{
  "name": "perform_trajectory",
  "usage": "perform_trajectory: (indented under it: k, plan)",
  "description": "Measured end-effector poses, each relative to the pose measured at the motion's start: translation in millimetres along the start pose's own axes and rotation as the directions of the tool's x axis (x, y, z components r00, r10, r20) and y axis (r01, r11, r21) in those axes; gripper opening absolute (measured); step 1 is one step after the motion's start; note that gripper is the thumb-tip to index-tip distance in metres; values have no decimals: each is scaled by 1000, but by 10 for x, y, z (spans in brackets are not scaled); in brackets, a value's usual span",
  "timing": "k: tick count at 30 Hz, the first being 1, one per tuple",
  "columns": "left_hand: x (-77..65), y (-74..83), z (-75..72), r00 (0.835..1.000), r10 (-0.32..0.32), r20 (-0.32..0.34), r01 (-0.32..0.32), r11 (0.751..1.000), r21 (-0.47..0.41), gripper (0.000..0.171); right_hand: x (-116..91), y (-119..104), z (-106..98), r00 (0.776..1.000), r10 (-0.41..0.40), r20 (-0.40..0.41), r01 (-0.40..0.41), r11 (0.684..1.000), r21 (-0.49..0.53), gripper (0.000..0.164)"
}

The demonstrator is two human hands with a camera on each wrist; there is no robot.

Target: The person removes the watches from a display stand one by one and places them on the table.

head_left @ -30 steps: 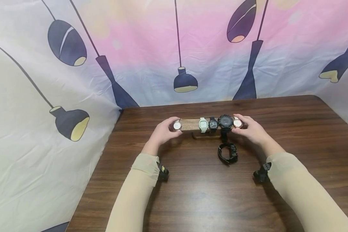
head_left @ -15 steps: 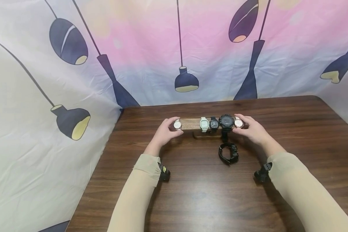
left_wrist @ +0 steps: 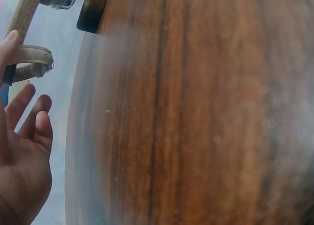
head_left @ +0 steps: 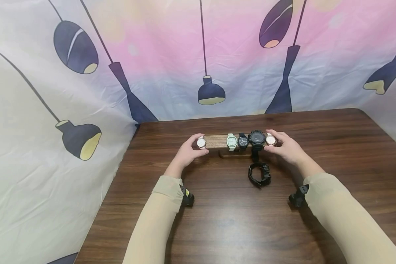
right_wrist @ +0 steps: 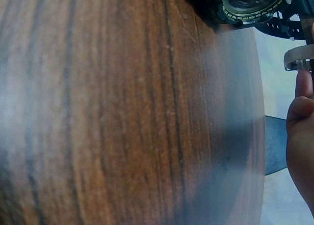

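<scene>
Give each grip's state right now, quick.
Left grip: holding the wooden bar at its left end.
Right grip: holding the same wooden bar at its right end.

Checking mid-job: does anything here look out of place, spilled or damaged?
One thing: a chunky black watch lies loose on its side on the brown wooden table, in front of the light wooden bar. It looks odd because five other round and squarish watches sit on that bar. No spill or damage shows.
</scene>
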State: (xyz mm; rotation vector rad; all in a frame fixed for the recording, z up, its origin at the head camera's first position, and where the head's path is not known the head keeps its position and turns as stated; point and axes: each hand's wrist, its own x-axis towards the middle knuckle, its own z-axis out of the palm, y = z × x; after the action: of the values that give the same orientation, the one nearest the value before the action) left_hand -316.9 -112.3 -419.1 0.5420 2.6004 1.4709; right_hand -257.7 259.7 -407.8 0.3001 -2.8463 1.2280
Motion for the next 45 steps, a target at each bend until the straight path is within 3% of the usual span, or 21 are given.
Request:
perform_trajectory:
  k: [16,29,45]
  plan:
    - [-33,6,-4,1000,1,-27,-3,997,-80,60,3,-11,-25,1000,5,16,-5,1000,-4,74]
    - [-59,6,-11,999,4,-48,-3,1000,27,60,29,28,-18,1000,8,15,-8,1000,-10,75]
    - [-110,-1,-58,996,-12,-92,10,1000,-13,60,15,25,-20,1000,10,13,-10,1000,-6,75]
